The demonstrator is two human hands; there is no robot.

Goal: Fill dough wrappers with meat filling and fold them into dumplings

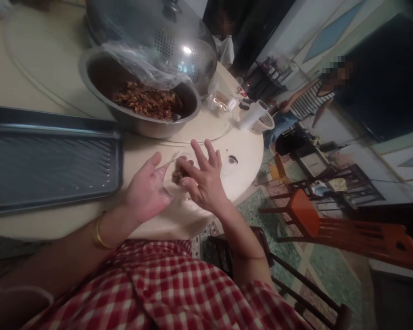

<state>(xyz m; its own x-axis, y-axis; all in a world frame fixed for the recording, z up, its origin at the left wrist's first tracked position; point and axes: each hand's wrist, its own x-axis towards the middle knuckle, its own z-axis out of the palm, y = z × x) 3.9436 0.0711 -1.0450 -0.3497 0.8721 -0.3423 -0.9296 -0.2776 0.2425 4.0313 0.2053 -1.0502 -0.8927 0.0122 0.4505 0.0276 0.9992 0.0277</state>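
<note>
At the near edge of the table, my left hand (147, 190) is palm inward, its thumb standing apart from the fingers. A thin translucent sheet seems to run from its fingertips toward a small clump of brown chopped filling (178, 175); how the fingers meet that sheet is unclear. From the right side, my right hand (206, 178) reaches over with its fingers spread, thumb and index finger touching the clump. Beyond both hands stands a steel bowl (151, 128) with reddish-brown chopped filling (146, 101) in it and a clear plastic bag (141, 66) over its far rim.
A dark baking tray (51, 167) lies to the left. Behind the bowl is a large perforated steel lid (179, 41). A packet (222, 101), a white roll (253, 114) and a basket (265, 121) stand at right. An orange chair (304, 213) and two people (313, 98) are beyond.
</note>
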